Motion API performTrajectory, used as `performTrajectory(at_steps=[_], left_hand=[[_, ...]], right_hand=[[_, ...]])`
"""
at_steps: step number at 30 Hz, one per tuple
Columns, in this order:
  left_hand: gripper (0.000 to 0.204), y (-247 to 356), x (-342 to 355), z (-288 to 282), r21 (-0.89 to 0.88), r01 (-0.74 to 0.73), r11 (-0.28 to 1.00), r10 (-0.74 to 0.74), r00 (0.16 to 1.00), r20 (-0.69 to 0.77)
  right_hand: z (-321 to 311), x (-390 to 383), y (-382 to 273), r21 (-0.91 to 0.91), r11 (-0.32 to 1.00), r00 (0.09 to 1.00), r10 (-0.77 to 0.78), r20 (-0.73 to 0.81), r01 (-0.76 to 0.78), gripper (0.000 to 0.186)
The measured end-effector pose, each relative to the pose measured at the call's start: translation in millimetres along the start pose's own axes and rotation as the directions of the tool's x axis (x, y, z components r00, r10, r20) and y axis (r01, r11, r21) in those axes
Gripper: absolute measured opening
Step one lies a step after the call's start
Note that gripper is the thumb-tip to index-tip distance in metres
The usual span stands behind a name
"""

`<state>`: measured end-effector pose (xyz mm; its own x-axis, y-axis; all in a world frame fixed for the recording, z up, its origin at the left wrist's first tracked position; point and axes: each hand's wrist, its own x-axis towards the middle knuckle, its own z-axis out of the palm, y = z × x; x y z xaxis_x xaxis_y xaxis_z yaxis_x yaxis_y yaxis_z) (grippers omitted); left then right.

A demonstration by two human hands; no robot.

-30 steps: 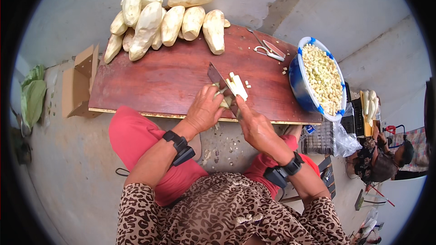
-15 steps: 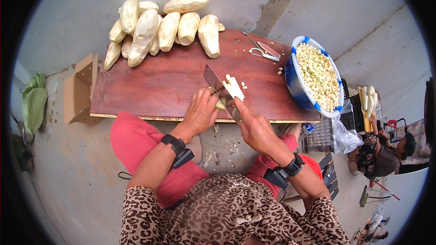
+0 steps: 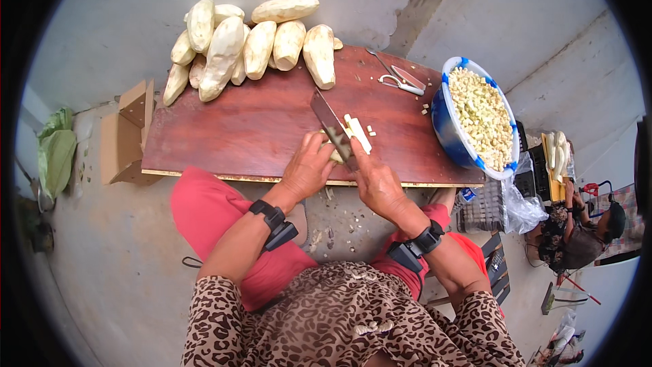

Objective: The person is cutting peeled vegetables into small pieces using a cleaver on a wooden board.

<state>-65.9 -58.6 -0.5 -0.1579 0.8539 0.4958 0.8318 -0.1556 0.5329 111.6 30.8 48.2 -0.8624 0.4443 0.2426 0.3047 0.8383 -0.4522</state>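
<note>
My right hand grips a broad-bladed cleaver, its forefinger stretched along the blade. The blade stands on edge over the reddish-brown wooden board, pointing away and to the left. Just left of it, my left hand is closed with bent fingers on a pale piece of peeled vegetable, mostly hidden by fingers and blade. To the right of the blade lie several cut vegetable strips, with a few small cubes beside them.
Large peeled vegetables are heaped at the far left of the board. A peeler lies at the far right, near a blue-and-white basin full of diced pieces. A cardboard box stands left. Another person works at the right.
The whole view has shifted slightly, so the board and basin sit a little further right. The cleaver has moved slightly away from me. Both hands keep their holds.
</note>
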Motion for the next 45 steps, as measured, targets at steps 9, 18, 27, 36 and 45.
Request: performTrajectory(at_steps=[9, 18, 27, 36, 45], left_hand=[[0.036, 0, -3, 1, -0.004, 0.069, 0.998, -0.069, 0.996, -0.053], [0.039, -2, -2, 0, 0.000, 0.045, 0.999, -0.045, 0.999, -0.029], [0.035, -3, -3, 2, 0.018, 0.001, 1.000, 0.000, 0.998, -0.060], [0.032, -5, -6, 2, 0.088, -0.001, 0.996, 0.008, 0.997, -0.074], [0.031, -3, -5, -1, 0.051, 0.030, 0.998, -0.029, 0.999, -0.033]], right_hand=[[-32, -10, -24, 0.041, 0.998, 0.998, 0.037, 0.050, -0.039, 0.063], [-25, -6, -30, -0.017, 1.000, 0.991, 0.010, 0.130, -0.008, 0.064], [0, 9, 1, 0.032, 0.999, 1.000, 0.012, -0.001, -0.012, 0.068], [-37, -3, -31, 0.079, 0.995, 0.988, 0.045, 0.146, -0.058, 0.068], [-10, 3, -26, -0.019, 0.999, 0.991, 0.031, 0.130, -0.029, 0.070]])
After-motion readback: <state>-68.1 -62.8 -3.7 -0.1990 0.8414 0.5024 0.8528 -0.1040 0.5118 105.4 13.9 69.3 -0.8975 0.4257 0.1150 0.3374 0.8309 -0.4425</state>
